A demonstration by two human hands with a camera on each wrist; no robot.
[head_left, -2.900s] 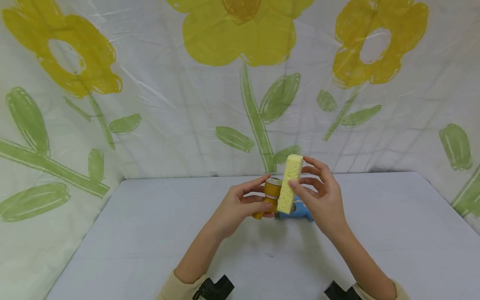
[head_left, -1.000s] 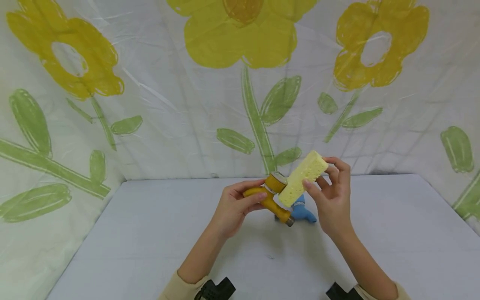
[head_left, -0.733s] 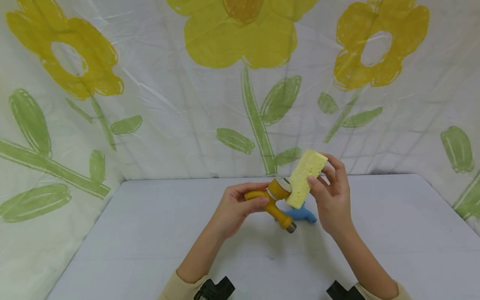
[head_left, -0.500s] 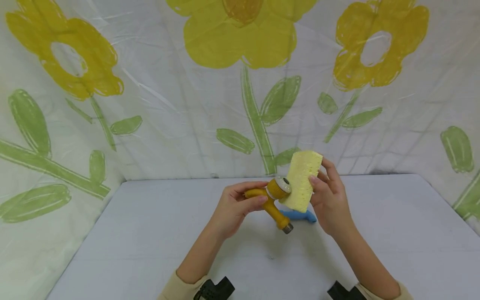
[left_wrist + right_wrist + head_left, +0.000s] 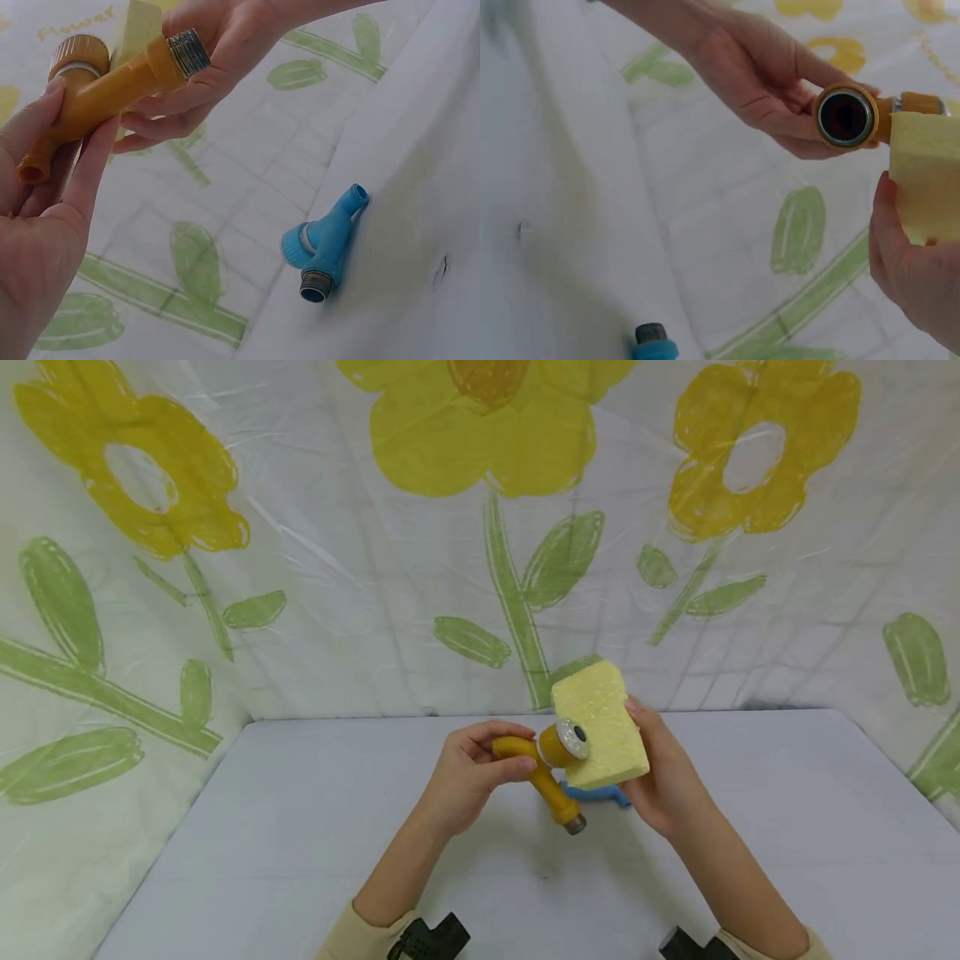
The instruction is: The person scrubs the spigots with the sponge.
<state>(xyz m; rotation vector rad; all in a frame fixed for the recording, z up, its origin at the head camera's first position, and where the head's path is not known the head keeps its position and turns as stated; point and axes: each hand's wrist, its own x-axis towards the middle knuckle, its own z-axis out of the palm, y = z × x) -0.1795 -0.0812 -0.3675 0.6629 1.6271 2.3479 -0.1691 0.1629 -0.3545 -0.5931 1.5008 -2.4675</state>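
Observation:
My left hand (image 5: 468, 777) pinches a yellow-orange water tap (image 5: 553, 793) between thumb and fingers near its spout. The tap's threaded metal end points down and to the right in the head view, and its round knob faces right. My right hand (image 5: 663, 772) holds a pale yellow sponge (image 5: 603, 722), broad face turned toward the tap; most of its fingers are hidden behind the sponge. The sponge is right at the knob, seemingly touching it. In the left wrist view, a blue tap (image 5: 330, 236) lies on the table, apart from both hands.
The white table (image 5: 300, 827) stretches out under both hands. Behind it hangs a white sheet (image 5: 337, 610) painted with yellow flowers and green leaves. A small mark (image 5: 442, 271) shows on the tabletop.
My right hand has turned the sponge, so its broad face now shows instead of its narrow side, and moved it slightly left. The orange tap has rotated in my left hand, its knob swinging rightward.

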